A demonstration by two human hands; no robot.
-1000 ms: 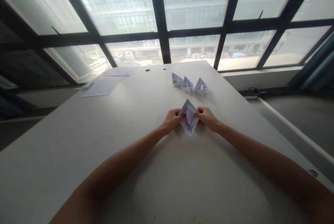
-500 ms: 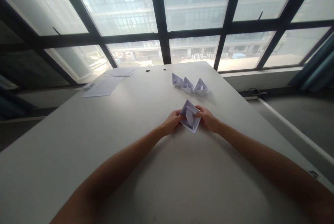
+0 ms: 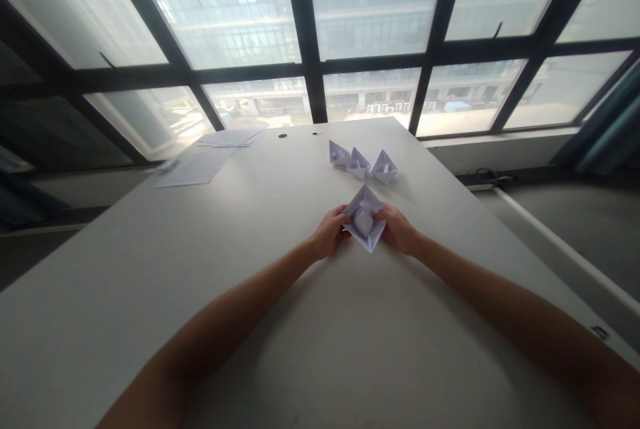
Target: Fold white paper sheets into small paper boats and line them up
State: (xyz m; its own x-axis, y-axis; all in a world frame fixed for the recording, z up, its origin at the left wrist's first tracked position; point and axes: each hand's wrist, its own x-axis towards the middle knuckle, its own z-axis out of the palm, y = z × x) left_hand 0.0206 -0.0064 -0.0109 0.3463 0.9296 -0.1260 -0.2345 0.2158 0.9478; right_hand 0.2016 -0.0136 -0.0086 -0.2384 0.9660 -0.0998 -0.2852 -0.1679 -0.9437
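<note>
A folded white paper piece (image 3: 365,219) sits between my two hands, just above the white table (image 3: 280,322), and it is spread open in the middle. My left hand (image 3: 327,234) pinches its left side. My right hand (image 3: 399,229) pinches its right side. Beyond it, three finished paper boats stand in a row: one on the left (image 3: 339,153), one in the middle (image 3: 359,162) and one on the right (image 3: 385,167).
Loose paper sheets (image 3: 197,165) lie at the table's far left, with more sheets (image 3: 233,137) behind them. Two small dark holes (image 3: 283,135) mark the far edge. A large window with dark frames (image 3: 310,69) rises behind. The table's right edge drops to a sill.
The paper piece went from a flat tall diamond to a shorter shape pulled open at its centre. Both hands drew its sides apart and shifted slightly away from me.
</note>
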